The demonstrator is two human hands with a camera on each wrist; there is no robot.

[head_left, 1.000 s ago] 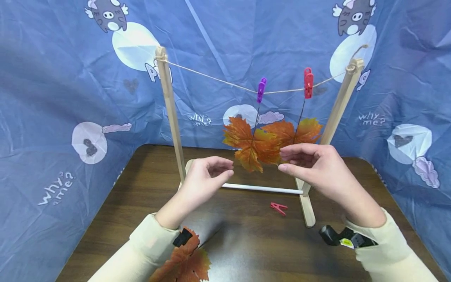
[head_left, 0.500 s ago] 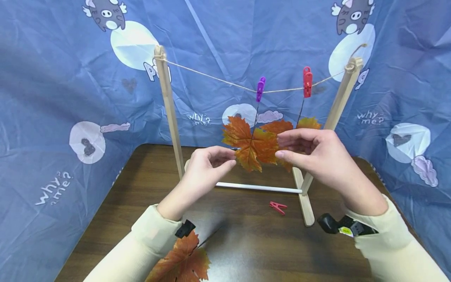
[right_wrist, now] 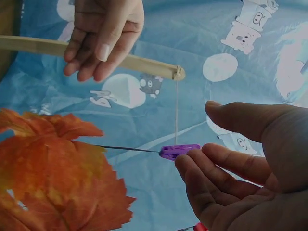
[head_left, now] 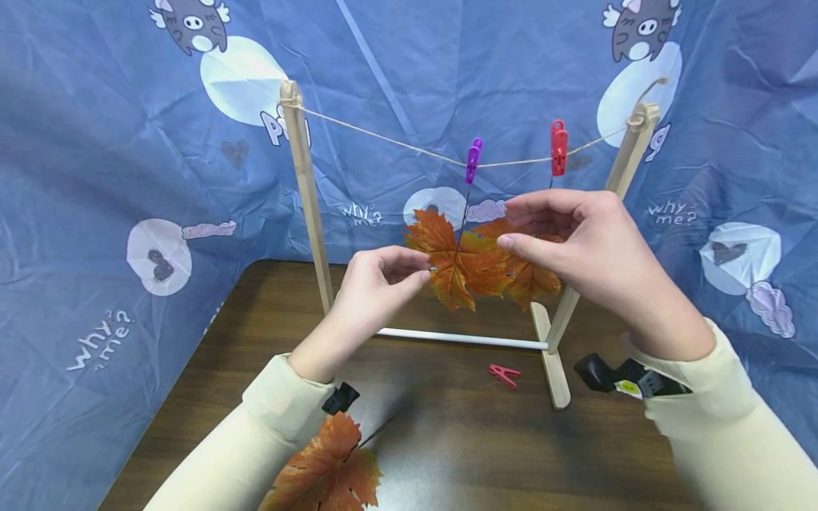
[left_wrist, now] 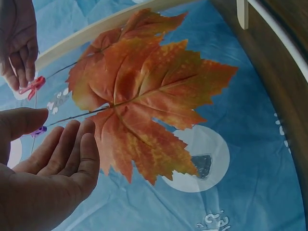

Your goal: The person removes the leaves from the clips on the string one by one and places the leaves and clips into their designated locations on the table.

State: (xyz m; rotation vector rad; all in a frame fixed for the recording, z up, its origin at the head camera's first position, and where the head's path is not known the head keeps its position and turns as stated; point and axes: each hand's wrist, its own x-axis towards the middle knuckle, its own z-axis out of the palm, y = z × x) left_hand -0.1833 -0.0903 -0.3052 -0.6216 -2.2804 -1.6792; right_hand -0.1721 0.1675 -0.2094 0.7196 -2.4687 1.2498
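Nearest, on the brown table [head_left: 473, 447], a loose orange leaf [head_left: 332, 468] lies in front of the wooden stand [head_left: 308, 191] and toward its left post, its dark stem angled toward the stand and part of the blade under the left cream sleeve [head_left: 281, 419]. Farther on, a small red clip [head_left: 503, 374] lies on its side just in front of the stand's white crossbar [head_left: 460, 338], near the right foot. Above, the left hand [head_left: 377, 284] is raised before the left half of the stand, its fingers gently bent, thumb apart, grasping nothing; its tips are close to the front hanging leaf [head_left: 454, 259], and whether they touch it I cannot tell. The right hand [head_left: 581, 241], equally loose and unburdened, is raised before the stand's right post, partly covering the rear hanging leaf [head_left: 530, 280]. Both leaves hang within the stand, right of its middle and overlapping. At the top of the stand, a sagging string [head_left: 396, 145] joins the posts; on it the purple clip [head_left: 473, 162] pinches the front leaf's stem, the larger red clip [head_left: 559, 147] the other's. Behind the stand spreads a wrinkled blue curtain [head_left: 409, 64] printed with pigs and clouds.
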